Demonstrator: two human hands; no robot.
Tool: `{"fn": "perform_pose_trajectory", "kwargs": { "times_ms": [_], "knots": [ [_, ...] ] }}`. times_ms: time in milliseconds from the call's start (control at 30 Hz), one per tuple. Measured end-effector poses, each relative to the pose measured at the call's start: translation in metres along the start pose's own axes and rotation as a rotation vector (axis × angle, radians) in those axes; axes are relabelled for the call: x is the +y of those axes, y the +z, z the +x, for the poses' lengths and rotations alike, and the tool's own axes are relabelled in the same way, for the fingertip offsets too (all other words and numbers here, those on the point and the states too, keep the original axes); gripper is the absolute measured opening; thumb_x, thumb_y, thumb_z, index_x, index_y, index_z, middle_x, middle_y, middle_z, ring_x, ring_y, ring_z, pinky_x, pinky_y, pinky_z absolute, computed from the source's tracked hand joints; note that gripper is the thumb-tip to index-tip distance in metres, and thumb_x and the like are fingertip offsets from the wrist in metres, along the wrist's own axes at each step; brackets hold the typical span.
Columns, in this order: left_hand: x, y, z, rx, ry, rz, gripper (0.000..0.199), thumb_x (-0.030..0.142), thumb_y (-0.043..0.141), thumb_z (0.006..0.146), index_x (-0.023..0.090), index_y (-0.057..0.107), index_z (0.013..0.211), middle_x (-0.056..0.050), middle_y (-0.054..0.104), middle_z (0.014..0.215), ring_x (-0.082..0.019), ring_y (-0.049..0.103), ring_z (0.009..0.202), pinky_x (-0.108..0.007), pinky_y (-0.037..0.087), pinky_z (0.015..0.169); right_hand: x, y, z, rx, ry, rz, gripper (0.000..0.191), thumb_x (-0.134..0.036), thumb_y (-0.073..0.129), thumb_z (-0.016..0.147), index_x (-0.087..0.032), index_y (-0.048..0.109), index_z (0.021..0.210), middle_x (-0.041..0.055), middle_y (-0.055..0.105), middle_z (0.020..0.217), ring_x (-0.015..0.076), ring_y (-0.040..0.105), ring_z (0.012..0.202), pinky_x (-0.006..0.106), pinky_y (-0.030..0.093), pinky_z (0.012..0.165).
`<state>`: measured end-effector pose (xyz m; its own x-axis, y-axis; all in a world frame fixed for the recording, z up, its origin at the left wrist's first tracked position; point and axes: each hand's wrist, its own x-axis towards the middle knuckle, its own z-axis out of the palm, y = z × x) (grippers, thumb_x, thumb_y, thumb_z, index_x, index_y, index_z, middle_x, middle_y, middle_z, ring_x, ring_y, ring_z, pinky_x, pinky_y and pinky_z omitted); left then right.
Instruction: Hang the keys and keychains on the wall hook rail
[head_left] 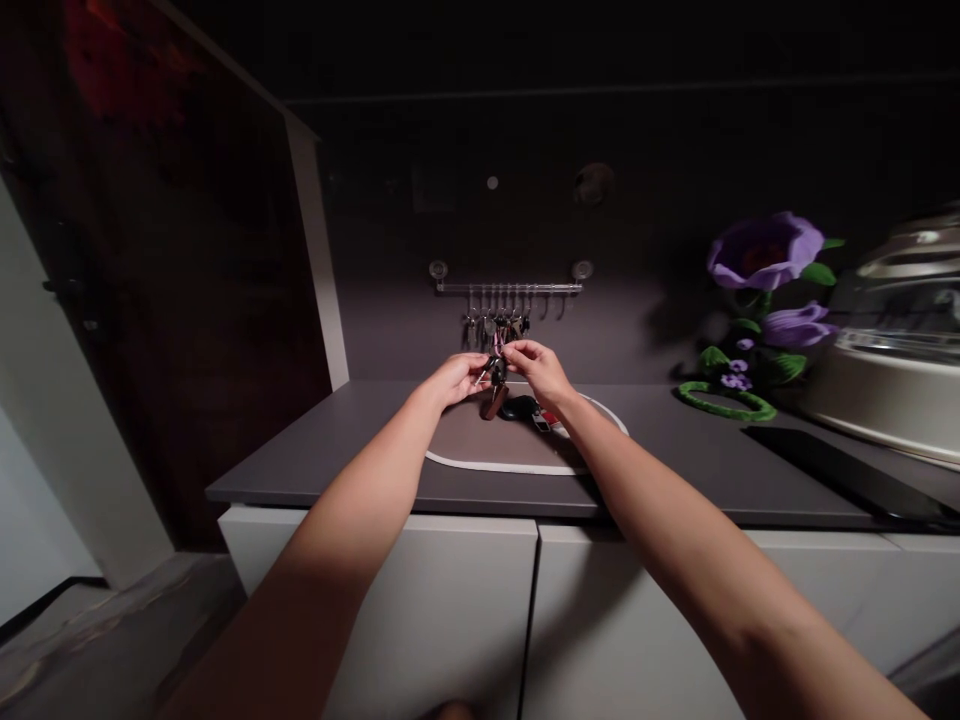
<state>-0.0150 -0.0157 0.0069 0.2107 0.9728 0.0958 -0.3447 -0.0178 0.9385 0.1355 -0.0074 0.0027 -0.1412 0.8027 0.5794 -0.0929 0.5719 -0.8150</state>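
Note:
Between my two hands hangs a bunch of keys [496, 372] with a brown tag [494, 403] at its lower end. My left hand [459, 378] is closed on the keys from the left, with a metal key sticking out past its fingers. My right hand [538, 366] pinches the top of the same bunch. Just behind, more keys [491, 326] hang from the hooks of a clear rail [510, 289] on the wall. Below my hands, a black object [519, 407] and a red and white item [545, 420] lie on a white-rimmed mat [480, 467].
The mat lies on a dark grey counter [300, 460] above white cabinet doors [450, 600]. Purple artificial flowers [766, 255] and a large cream, clear-topped appliance [892, 370] stand to the right. A flat black slab [847, 470] lies before them. A dark door [187, 300] is at left.

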Motion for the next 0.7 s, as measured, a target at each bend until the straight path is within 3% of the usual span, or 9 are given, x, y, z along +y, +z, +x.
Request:
{"fn": "perform_pose_trajectory", "kwargs": {
  "times_ms": [200,300,533,700],
  "knots": [
    [-0.009,0.002,0.005,-0.032,0.083,0.163,0.004,0.012,0.057,0.073,0.012,0.059,0.077,-0.003,0.060,0.070,-0.008,0.055,0.059,-0.022,0.046,0.060,0.002,-0.002,0.002,0.015,0.024,0.090,0.030,-0.042,0.070,0.060,-0.017,0.060,0.074,-0.0022,0.058,0.073,0.0072,0.050,0.065,0.021,0.042,0.063],
    [-0.014,0.003,0.007,0.010,0.145,0.297,0.007,0.018,0.058,0.073,0.013,0.060,0.078,-0.002,0.060,0.070,-0.007,0.053,0.059,-0.021,0.043,0.061,0.001,-0.004,0.003,0.055,0.009,0.110,0.029,-0.042,0.069,0.060,-0.018,0.060,0.073,-0.0024,0.057,0.073,0.0068,0.049,0.064,0.020,0.041,0.062],
    [-0.022,0.009,0.009,0.187,0.597,0.930,0.016,0.026,0.049,0.079,0.015,0.060,0.080,-0.003,0.062,0.073,-0.013,0.054,0.069,-0.025,0.041,0.067,0.001,-0.009,0.007,0.174,-0.016,0.115,0.032,-0.044,0.069,0.059,-0.016,0.058,0.072,-0.0024,0.055,0.069,0.0068,0.047,0.062,0.021,0.041,0.060],
    [-0.027,0.009,0.008,0.186,0.729,1.240,0.023,0.027,0.040,0.084,0.016,0.061,0.082,-0.007,0.064,0.083,-0.016,0.056,0.077,-0.028,0.041,0.072,-0.003,-0.015,0.016,0.295,-0.021,0.102,0.035,-0.047,0.066,0.059,-0.016,0.056,0.073,-0.0015,0.055,0.071,0.0074,0.048,0.063,0.020,0.041,0.057]
  ]
}}
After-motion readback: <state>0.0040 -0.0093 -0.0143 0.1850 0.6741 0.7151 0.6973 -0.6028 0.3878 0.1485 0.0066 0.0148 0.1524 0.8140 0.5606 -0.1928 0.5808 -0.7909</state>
